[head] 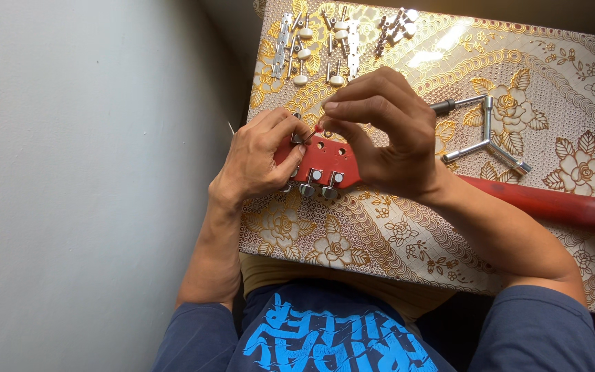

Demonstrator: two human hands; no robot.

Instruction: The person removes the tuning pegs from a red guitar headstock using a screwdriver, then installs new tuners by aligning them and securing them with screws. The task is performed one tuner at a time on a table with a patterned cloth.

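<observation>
A red guitar headstock (326,162) lies on the floral table cover, its neck (552,203) running off to the right. Chrome tuning pegs (318,186) stick out of its near edge. My left hand (259,155) holds the headstock's left end, thumb and fingers around it. My right hand (387,131) arches over the top of the headstock, its fingertips pinched together over a small part at the upper edge; the part itself is too small to make out.
Loose silver tuner strips and white-knobbed pegs (332,41) lie at the table's far edge. A three-armed metal socket wrench (487,134) rests right of my right hand. The gold-patterned table cover (414,234) ends at a pale wall (91,172) on the left.
</observation>
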